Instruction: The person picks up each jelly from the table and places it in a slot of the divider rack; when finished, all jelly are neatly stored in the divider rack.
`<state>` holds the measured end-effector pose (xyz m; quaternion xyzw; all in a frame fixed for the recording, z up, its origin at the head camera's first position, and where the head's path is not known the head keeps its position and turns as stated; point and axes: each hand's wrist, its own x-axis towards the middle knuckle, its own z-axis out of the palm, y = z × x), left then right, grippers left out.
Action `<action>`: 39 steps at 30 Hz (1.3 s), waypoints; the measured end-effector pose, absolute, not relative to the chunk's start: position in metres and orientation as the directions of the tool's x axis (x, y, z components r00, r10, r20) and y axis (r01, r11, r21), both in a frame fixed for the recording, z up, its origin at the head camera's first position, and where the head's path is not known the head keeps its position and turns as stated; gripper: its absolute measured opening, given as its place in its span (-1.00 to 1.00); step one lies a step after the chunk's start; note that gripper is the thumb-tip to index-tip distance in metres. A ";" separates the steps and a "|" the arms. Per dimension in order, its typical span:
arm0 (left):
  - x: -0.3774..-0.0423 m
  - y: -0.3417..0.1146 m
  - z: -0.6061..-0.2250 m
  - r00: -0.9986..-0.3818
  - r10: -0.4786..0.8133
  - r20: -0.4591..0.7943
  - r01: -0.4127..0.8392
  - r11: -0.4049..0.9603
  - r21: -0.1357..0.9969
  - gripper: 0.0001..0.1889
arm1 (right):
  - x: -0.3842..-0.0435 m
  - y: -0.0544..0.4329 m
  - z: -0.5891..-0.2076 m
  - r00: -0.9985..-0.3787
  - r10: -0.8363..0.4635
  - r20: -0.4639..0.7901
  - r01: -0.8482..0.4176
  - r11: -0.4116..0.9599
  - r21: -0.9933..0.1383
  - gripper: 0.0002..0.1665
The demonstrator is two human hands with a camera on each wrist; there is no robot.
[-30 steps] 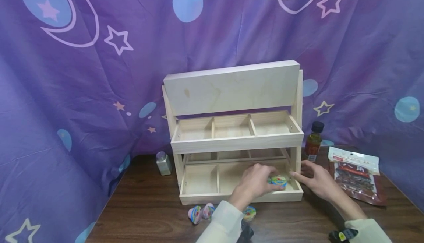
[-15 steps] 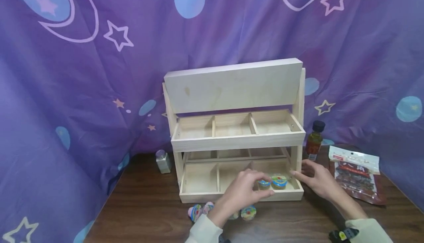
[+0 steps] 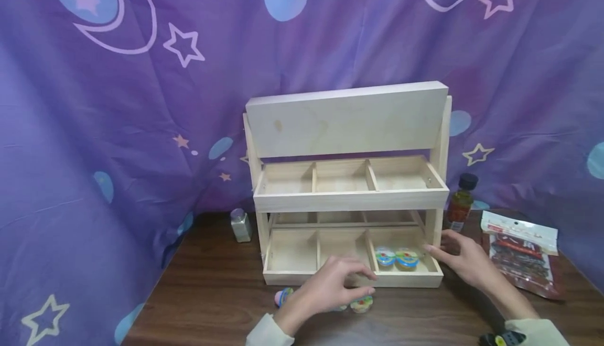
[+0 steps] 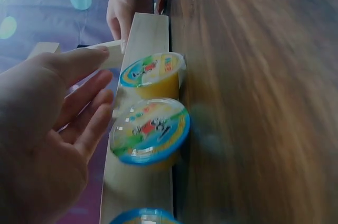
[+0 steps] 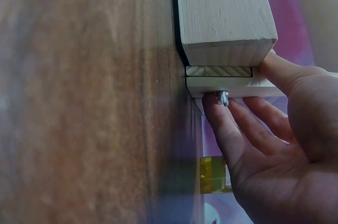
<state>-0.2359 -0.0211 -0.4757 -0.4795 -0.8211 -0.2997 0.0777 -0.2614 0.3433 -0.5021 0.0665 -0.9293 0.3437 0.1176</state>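
Note:
A pale wooden two-tier rack [image 3: 351, 201] with divided compartments stands on the table. Two jelly cups with colourful lids, one jelly cup [image 3: 384, 257] beside another [image 3: 407, 259], sit in its lower right compartment. My left hand [image 3: 330, 285] hovers before the lower tier, thumb and fingers apart and holding nothing. Beneath and beside it, more jelly cups [image 3: 362, 304] lie on the tabletop, partly hidden; the left wrist view shows their printed lids [image 4: 150, 131] close to that hand. My right hand [image 3: 464, 262] grips the rack's right side, thumb at the tray edge and fingers behind, near a metal bolt [image 5: 223, 98].
A dark-capped bottle [image 3: 460, 207] stands behind the right hand, and a pouch of star anise [image 3: 521, 257] lies to its right. Left of the rack is a small shaker jar [image 3: 241, 225]. A purple patterned curtain [image 3: 141, 152] hangs behind the table.
My left hand has let go of a jelly cup in the lower right compartment and drawn back toward the cups on the table. The right hand keeps its hold on the rack.

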 end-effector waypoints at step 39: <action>-0.213 -0.021 -0.475 -0.525 0.816 0.243 0.834 0.437 0.337 -0.82 | -0.260 0.345 -0.503 -0.960 -0.058 0.275 -0.230 0.726 -0.649 -0.47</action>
